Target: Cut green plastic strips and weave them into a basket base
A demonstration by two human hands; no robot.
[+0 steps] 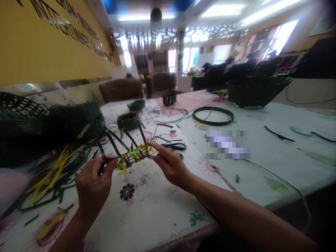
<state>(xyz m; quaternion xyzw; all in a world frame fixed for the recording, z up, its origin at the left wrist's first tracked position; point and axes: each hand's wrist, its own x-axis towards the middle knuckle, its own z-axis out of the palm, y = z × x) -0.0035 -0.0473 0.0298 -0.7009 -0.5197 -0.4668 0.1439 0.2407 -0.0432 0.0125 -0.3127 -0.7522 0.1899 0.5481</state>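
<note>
A small woven piece (135,154) of dark green and yellow strips is held above the table, with several dark strips standing up from it. My left hand (96,175) pinches its left end between thumb and fingers. At its right end is my right hand (169,162), index finger stretched along the top edge and the thumb side below, closed on the piece. Behind the right hand lie black-handled scissors (178,146), partly hidden. Loose yellow strips (54,169) and dark green strips lie to the left.
Dark woven baskets (76,117) stand at the left, small ones (128,120) behind the piece, and a large one (257,91) at the back right. A dark ring (213,115) and a cable (283,182) lie on the table (157,210). People sit in the background.
</note>
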